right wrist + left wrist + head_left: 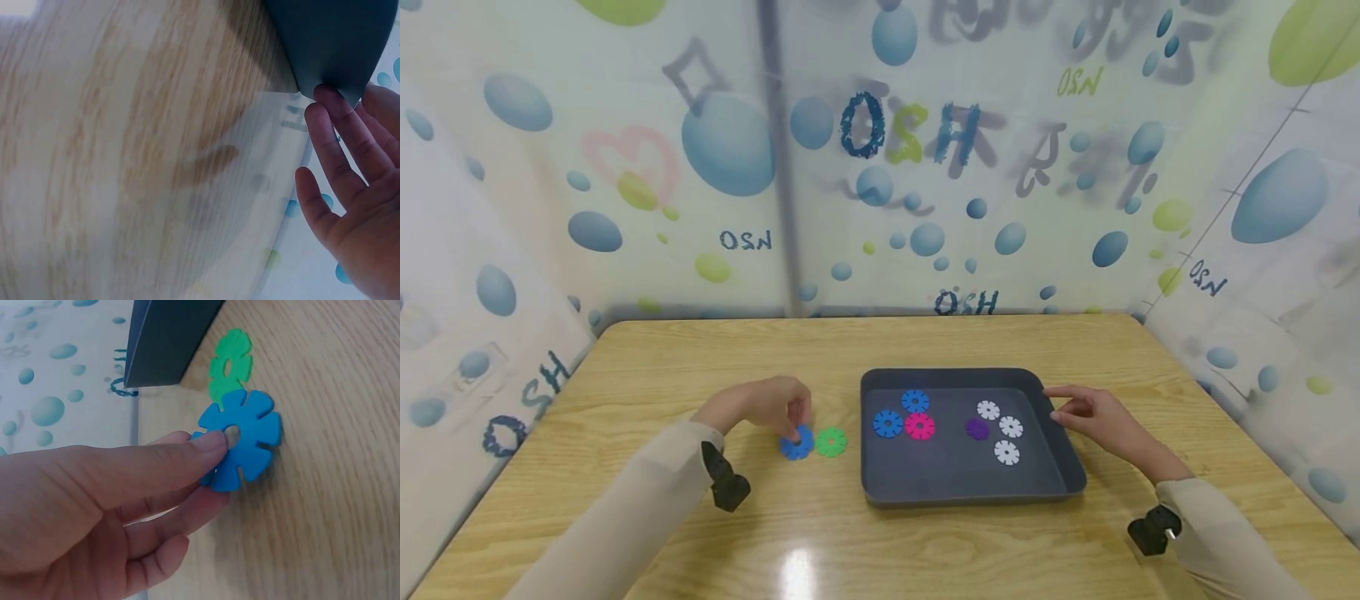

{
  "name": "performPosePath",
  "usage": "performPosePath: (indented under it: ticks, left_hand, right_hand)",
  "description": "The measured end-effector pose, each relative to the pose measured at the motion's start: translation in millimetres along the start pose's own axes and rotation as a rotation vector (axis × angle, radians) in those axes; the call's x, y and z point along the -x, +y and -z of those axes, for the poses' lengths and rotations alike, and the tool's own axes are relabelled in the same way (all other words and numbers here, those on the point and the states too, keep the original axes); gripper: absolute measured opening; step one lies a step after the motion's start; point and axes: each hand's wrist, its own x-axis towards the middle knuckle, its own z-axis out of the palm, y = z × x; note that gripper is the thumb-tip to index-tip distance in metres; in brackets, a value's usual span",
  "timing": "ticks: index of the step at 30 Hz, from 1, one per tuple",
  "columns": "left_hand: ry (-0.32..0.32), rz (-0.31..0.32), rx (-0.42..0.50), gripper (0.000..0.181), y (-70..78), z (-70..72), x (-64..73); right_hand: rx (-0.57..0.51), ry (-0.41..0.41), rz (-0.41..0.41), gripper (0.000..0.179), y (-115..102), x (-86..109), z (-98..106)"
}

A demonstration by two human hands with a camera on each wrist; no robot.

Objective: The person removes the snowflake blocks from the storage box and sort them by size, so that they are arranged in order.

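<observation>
Nearest: pale sleeves [640, 500], w/ a black L wrist cam [727, 485] and R wrist cam [1150, 532] worn at the cuffs, presumably so each hand's work shows.

Next, L of the tray: blue disc [257, 434], pinched by L hand [775, 403]. Thumb's on the face by the centre hole, fingers behind; prob. b/c a thin, flat piece is best taken by one side, leaving most petals free. Can't tell if its edge touches the wood. Green disc [831, 442] lies flat just R of it, within easy reach.

Tray [947, 502] sits about mid-table, btw the hands, so prob. handy for both; raised walls would stop pieces sliding off. Inside, R side, near to far: white disc [1007, 452], purple disc [977, 429] w/ a 2nd white [1011, 427] to its R, then a 3rd white [988, 410]. L side: pink disc [920, 426] beside one blue [887, 423], another blue [915, 401] farther. Looks loosely grouped, no strict colour sort.

R hand [1101, 423]: fingers loosely extended, tips at tray's far R edge, not wrapped round it; maybe to steady it.

Farthest: bare wood table [737, 342], then patterned backdrop [827, 208].
</observation>
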Motion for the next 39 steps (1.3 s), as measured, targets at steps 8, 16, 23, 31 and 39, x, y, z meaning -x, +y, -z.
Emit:
performPosePath:
  ticks: [8,16,23,31,39]
  left_hand:
    - [-0.005,-0.016,0.037,0.014,-10.4,-4.2,0.7]
    - [0.019,-0.007,0.057,0.014,-13.5,-8.9,1.6]
    - [0.031,-0.048,0.064,0.013,-19.5,-10.4,2.3]
    - [0.068,-0.051,0.028,0.015,-12.9,-5.2,-1.2]
    - [0.113,-0.232,0.056,0.006,17.9,-3.0,-19.1]
  right_hand:
    - [-0.010,0.004,0.008,0.044,0.1,0.6,0.2]
    - [-0.026,0.006,0.003,0.045,1.7,1.9,-2.0]
    - [-0.036,0.008,0.003,0.045,1.2,2.0,-2.5]
    - [-0.031,0.010,0.005,0.045,3.0,1.2,-2.0]
    - [-0.024,0.013,0.005,0.045,3.6,1.4,-1.5]
